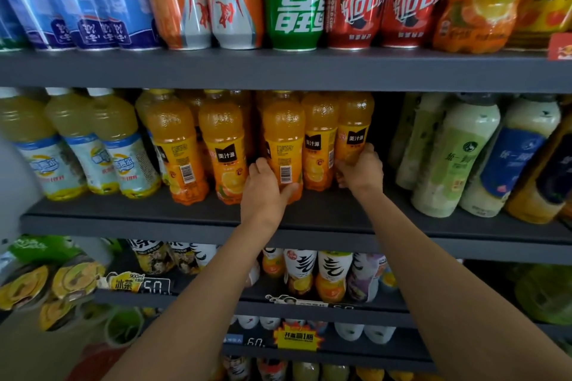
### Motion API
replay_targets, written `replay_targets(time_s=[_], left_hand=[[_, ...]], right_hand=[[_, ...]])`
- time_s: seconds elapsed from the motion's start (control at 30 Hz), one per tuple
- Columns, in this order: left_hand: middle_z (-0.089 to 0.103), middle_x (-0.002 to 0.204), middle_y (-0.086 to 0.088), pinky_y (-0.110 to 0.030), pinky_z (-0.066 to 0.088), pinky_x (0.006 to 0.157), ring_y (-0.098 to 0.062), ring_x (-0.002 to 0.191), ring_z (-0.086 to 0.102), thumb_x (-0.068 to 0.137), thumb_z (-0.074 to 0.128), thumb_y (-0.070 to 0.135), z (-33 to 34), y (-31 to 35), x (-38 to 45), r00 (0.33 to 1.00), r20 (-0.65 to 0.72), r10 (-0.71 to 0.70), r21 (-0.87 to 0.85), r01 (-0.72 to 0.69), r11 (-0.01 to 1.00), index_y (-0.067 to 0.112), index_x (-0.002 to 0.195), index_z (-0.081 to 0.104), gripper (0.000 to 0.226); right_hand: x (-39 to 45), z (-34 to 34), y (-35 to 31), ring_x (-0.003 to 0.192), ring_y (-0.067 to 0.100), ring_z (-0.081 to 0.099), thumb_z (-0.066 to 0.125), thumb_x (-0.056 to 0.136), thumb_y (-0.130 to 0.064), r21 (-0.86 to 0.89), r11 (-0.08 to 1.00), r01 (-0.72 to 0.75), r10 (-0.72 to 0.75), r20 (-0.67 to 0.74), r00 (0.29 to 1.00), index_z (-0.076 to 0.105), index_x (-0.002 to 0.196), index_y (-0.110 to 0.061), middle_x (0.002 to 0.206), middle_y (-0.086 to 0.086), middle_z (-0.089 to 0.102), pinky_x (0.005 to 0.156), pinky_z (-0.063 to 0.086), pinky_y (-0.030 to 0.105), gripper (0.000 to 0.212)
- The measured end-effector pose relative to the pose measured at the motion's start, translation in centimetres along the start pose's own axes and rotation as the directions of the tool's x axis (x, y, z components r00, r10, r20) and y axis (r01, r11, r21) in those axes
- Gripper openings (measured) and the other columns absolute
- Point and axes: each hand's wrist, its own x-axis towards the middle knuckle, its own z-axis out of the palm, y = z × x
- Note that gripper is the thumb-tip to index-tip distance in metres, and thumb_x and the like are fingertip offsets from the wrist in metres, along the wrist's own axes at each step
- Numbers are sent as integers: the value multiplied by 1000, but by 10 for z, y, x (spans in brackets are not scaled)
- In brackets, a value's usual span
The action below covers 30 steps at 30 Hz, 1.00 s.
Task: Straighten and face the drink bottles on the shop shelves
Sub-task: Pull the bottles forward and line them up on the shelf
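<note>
1. Reaching onto the middle shelf point(185, 210), the person has both hands in the row of orange juice bottles.
2. Left hand point(266, 185) wraps the base of one orange bottle point(283, 145), thumb across its front; the barcode side faces out.
3. Right hand point(360, 168) curls round the lower part of the rightmost orange bottle point(354, 130), whose black label faces forward.
4. One more orange bottle point(318, 139) stands between those two, touching them.
5. Pale yellow bottles point(93, 145) stand left; green-labelled bottles point(448, 158) lean at the right.
6. Cans point(294, 0) line the shelf above.
</note>
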Motion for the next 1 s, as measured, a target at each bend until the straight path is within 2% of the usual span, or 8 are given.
replay_targets(time_s=[0.1,0.23,0.43,0.63,0.73,0.8,0.9,1.0], left_hand=[[45,127,-16,-38,42,93,-32,119,47,84,67,28,-3,0,3,999,31,-8,17,7,1000,2,126,35,59],[45,127,-16,-38,42,93,-32,120,46,84,67,28,-3,0,2,999,35,-7,23,6,1000,3,125,35,58],[44,128,-15,-36,41,93,-30,121,46,86,65,30,-5,0,3,998,59,8,74,-12,997,4,125,35,56],[44,127,-16,-35,41,93,-31,118,47,87,64,28,-8,2,3,997,73,16,93,-23,995,2,124,36,53],[43,127,-16,-35,40,94,-30,119,46,87,64,28,-8,3,2,997,75,14,91,-21,996,2,125,35,55],[44,127,-16,-35,40,96,-30,119,46,86,64,28,-8,3,3,997,76,18,87,-24,996,2,126,35,55],[44,127,-16,-34,40,95,-30,119,46,87,64,28,-7,2,3,997,73,29,99,-36,994,2,125,36,54],[44,128,-15,-33,40,95,-29,120,46,88,62,28,-6,0,3,997,73,37,115,-45,992,2,126,36,53]], right_hand=[[2,-5,2,91,36,64,72,78,-27,-16,1000,1,0,61,998,41,116,-12,112,16,58,76,56,50,51],[-1,-13,0,93,39,62,79,70,-33,-99,995,16,-14,15,1000,41,120,-9,118,16,51,76,54,53,67],[-1,-7,0,90,37,64,78,72,-33,-99,994,36,-36,-5,999,41,115,-10,115,15,57,76,55,51,62],[-7,-16,-15,105,36,58,77,73,-29,-90,996,8,-4,42,999,39,122,-10,124,15,50,82,53,51,65],[-33,-19,-18,111,34,54,71,81,-30,-119,992,44,-60,-129,990,34,135,-8,137,15,36,84,50,40,68],[-56,-15,-21,109,29,55,65,86,-31,-103,984,145,-166,-232,959,40,130,-5,135,12,41,79,45,34,57],[-68,1,-27,109,27,57,64,85,-38,-122,963,241,-258,-145,955,45,125,-6,125,11,52,80,46,36,55],[-65,11,-38,111,30,55,64,84,-44,-233,956,179,-204,-86,975,37,130,-7,131,11,46,80,48,39,65]])
